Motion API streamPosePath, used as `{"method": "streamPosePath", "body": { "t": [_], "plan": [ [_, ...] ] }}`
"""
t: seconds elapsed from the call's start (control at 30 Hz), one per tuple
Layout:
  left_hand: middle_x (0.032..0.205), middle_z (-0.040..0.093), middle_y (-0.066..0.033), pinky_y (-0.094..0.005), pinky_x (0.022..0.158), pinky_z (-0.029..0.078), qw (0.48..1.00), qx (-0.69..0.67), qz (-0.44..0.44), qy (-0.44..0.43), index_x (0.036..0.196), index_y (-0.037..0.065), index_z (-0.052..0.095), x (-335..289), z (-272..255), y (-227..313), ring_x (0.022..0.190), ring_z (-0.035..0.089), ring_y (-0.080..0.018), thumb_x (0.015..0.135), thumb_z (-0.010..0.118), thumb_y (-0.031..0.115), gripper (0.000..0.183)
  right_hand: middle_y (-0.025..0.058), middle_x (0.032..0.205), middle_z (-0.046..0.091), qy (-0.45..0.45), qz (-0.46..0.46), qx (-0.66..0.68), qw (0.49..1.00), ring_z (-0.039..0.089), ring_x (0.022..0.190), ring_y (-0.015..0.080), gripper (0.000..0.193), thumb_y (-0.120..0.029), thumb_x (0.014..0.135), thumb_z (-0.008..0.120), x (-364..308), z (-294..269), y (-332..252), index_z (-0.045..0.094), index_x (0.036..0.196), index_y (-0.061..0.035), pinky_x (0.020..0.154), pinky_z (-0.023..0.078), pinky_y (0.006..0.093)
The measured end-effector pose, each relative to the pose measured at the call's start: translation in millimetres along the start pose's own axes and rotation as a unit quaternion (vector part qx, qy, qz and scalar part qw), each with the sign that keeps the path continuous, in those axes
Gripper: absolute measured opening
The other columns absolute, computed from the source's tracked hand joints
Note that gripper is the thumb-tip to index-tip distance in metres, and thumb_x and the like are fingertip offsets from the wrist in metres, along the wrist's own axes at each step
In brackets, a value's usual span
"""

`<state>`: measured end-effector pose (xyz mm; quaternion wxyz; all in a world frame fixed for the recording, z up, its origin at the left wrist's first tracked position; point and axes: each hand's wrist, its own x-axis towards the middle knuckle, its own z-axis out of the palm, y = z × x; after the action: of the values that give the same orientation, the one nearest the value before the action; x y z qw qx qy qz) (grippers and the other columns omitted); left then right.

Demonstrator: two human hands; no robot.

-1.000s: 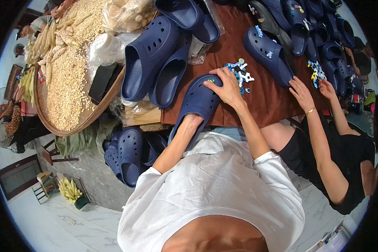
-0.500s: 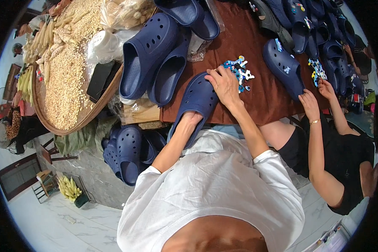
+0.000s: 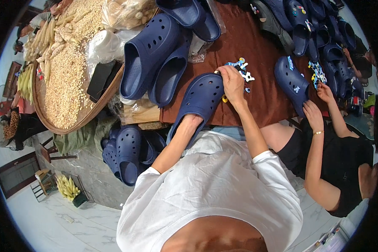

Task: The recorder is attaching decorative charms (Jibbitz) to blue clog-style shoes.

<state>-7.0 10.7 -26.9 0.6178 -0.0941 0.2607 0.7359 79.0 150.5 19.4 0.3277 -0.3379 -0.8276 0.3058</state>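
Observation:
My left hand [image 3: 191,120] is pushed into a navy blue clog [image 3: 199,90] through its foot opening. The clog's upper hides the fingers, and its toe points away from me over the table. At the toe's right side, my right hand [image 3: 232,84] is closed in a pinch. A small pale bit, seemingly a shoe charm [image 3: 217,72], shows at its fingertips; its design is too small to make out. Just beyond that hand lies a pile of colourful shoe charms [image 3: 248,77], partly covered by it. A yellow charm [image 3: 224,98] lies by my right wrist.
More navy clogs [image 3: 149,50] stand at the left, with others [image 3: 128,151] below the table edge. A round tray [image 3: 71,128] holds corn kernels and a black phone [image 3: 101,80]. At the right, a co-worker's hand [image 3: 313,114] touches a decorated clog [image 3: 292,82] on the brown cloth [image 3: 248,46].
My right hand has gone from lying across the clog's toe to a pinch at its right side. The clog has tilted slightly. The co-worker's clog has shifted right and nearer.

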Motion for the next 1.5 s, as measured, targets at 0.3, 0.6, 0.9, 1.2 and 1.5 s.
{"method": "streamPosePath", "body": {
  "t": [0.3,0.6,0.9,1.2,1.5],
  "plan": [
    [0.135,0.056,-0.0105,-0.0374,0.099,0.049,0.990,0.117,0.011,0.080,0.134,0.000,0.051,-2.2,-2.6,-8.6,0.115,0.059,-0.0238,0.104,0.041,0.020,0.037,0.0210,0.096,0.063,0.020,0.062,-0.051,0.997,0.061,0.088,0.0418,0.023,-0.023,0.101,0.050,-12.8,-15.0,26.3,0.058,0.098,-0.0014,0.074,0.047,0.0486],
    [0.131,0.057,-0.0096,-0.0356,0.095,0.050,0.957,0.226,0.033,0.177,0.130,0.000,0.053,-37.4,-23.5,-5.5,0.110,0.060,-0.0226,0.103,0.042,0.020,0.035,0.0207,0.106,0.053,0.026,0.078,-0.131,0.988,0.060,0.094,0.0407,0.038,-0.031,0.094,0.064,-8.3,-23.1,20.5,0.049,0.113,-0.0020,0.077,0.048,0.0490],
    [0.117,0.061,-0.0061,-0.0309,0.089,0.048,0.955,0.228,0.072,0.177,0.120,-0.001,0.058,-60.5,-37.0,-11.3,0.101,0.059,-0.0175,0.102,0.044,0.021,0.031,0.0208,0.112,0.053,-0.056,-0.011,-0.002,0.998,0.053,0.106,0.0396,0.042,-0.026,0.093,0.063,-43.4,-22.2,-28.3,0.052,0.126,-0.0017,0.091,0.044,0.0459],
    [0.105,0.061,-0.0036,-0.0281,0.083,0.046,0.898,0.381,0.193,0.100,0.111,0.001,0.061,-12.2,-61.6,-5.3,0.094,0.056,-0.0132,0.101,0.049,0.018,0.023,0.0222,0.125,0.050,-0.105,-0.027,0.060,0.992,0.051,0.116,0.0403,0.044,-0.029,0.099,0.054,-61.8,-8.7,-53.3,0.048,0.132,-0.0010,0.099,0.043,0.0452],
    [0.104,0.057,-0.0023,-0.0255,0.079,0.043,0.945,0.287,0.107,0.113,0.122,0.000,0.056,-20.1,15.6,9.8,0.090,0.054,-0.0090,0.102,0.048,0.020,0.029,0.0244,0.133,0.046,-0.089,-0.049,0.042,0.994,0.048,0.122,0.0420,0.049,-0.022,0.098,0.055,-65.8,-3.3,-50.4,0.043,0.139,0.0014,0.103,0.040,0.0454]
  ]
}}
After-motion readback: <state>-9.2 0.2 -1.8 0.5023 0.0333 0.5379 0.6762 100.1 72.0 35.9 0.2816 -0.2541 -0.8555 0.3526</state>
